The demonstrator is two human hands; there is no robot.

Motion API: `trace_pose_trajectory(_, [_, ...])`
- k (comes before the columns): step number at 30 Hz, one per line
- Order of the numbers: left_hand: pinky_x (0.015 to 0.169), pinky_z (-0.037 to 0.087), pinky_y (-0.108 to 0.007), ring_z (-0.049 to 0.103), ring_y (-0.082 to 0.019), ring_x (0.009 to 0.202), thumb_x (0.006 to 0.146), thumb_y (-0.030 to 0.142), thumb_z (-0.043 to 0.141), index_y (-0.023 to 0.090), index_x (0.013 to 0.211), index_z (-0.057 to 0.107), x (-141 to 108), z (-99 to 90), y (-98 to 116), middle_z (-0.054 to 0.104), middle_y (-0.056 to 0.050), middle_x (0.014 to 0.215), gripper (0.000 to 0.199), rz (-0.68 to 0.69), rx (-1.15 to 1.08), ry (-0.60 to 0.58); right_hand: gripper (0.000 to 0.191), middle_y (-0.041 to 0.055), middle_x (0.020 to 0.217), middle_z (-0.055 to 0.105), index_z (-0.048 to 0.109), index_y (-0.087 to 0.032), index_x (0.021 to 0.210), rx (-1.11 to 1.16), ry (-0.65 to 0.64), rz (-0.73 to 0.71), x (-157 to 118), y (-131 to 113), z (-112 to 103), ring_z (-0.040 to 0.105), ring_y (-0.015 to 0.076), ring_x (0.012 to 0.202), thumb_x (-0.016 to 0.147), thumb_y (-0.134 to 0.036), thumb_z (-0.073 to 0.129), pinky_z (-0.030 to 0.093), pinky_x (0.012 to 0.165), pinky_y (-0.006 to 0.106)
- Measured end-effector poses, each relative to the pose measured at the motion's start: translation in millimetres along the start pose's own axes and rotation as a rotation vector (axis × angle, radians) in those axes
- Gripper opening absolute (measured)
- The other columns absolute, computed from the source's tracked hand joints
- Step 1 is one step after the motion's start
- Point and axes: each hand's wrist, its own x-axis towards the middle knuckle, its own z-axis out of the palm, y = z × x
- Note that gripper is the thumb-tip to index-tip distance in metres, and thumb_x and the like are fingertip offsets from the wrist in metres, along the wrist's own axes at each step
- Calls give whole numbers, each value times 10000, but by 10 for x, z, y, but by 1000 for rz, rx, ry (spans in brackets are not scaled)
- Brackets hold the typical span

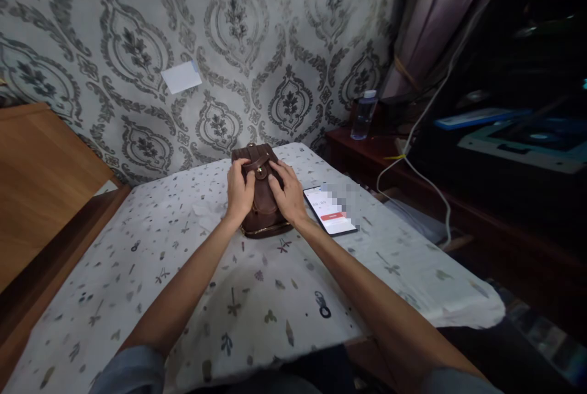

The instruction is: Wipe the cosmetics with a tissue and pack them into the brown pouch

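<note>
A dark brown leather bag (pixel 262 220) lies on the cloth-covered table, its flap closed by a strap and a small metal clasp (pixel 259 170). A brass-coloured zip runs along its near edge. My left hand (pixel 240 193) grips the bag's left side, its fingers bent near the strap and its thumb on the front. On the opposite side, my right hand (pixel 288 193) holds the bag with its fingers over the upper right part and its thumb pointing towards the clasp. Just right of my right hand lies a phone (pixel 332 226) with a lit screen, partly pixelated.
A patterned white cloth (pixel 257 296) covers the table. At the back right, a clear bottle (pixel 364 115) stands on a dark red surface, and a white cable (pixel 428 183) hangs beside the table. A wooden panel (pixel 46 174) borders the left side; a patterned wall (pixel 257 45) rises behind.
</note>
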Motion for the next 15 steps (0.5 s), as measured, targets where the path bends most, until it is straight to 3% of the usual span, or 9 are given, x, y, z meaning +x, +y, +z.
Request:
trace_pose_trajectory(9, [1070, 382, -398, 531, -245, 1173, 932, 225, 447, 223, 1134, 500, -94, 77, 79, 580, -101, 1177, 209, 29, 42, 71, 529, 153, 1497, 515, 588, -166, 1390, 65, -16, -6, -36, -8, -33, 451, 237, 1424, 1001, -486, 426, 343, 1204, 465])
trace_pose_trajectory(15, [1078, 389, -391, 535, -229, 1171, 939, 229, 442, 242, 1132, 491, -107, 67, 62, 580, -80, 1176, 199, 7, 1, 51, 524, 155, 1544, 456, 558, -166, 1417, -117, 41, -50, -143, -58, 55, 395, 266, 1457, 1028, -440, 338, 339, 1187, 513])
